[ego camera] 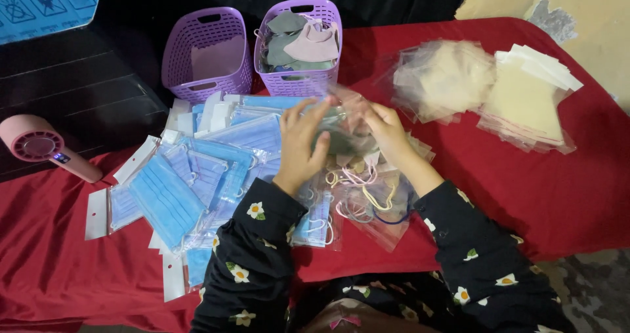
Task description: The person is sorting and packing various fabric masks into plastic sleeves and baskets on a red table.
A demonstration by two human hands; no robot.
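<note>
My left hand [302,146] and my right hand [388,131] together grip a clear plastic bag [346,103] with a grey-green cloth mask [342,139] inside it, held just above the red tablecloth. Under my hands lies a pile of bagged masks with pink and yellow ear loops [364,198]. To the left spreads a heap of blue pleated masks in clear bags [197,175]. Both my sleeves are black with white flowers.
Two purple baskets stand at the back: the left basket [180,57] looks empty, the right basket [328,77] holds grey and pink cloth masks. A stack of clear bags [443,77] and a stack with cream cards [528,100] lie right. A pink handheld fan [42,146] lies far left.
</note>
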